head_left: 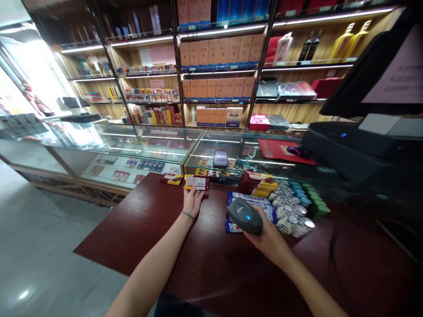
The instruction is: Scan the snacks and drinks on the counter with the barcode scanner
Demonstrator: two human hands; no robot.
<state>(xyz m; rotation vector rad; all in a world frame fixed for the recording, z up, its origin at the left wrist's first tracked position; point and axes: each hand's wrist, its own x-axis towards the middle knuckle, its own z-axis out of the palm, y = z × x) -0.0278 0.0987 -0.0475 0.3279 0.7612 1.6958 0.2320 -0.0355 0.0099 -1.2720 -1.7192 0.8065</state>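
Observation:
My left hand (192,204) reaches to the far edge of the wooden counter, its fingers closed on the near side of a chocolate bar (198,181) in a yellow and dark red wrapper. The printed side with a pale label faces up. Just left of it lies a similar bar (171,178). Wrapped round a black handheld barcode scanner (243,215), my right hand (266,235) is above blue-and-white packets (234,227), which the scanner partly covers. Behind these sits a stack of the yellow and dark red bars (257,183).
Rows of silver-topped small containers (292,211) and green ones (315,200) stand right of the packets. A glass display case (158,147) runs behind the counter (139,220). A monitor (373,70) and a black machine (346,141) occupy the right. Stocked shelves (218,72) line the back.

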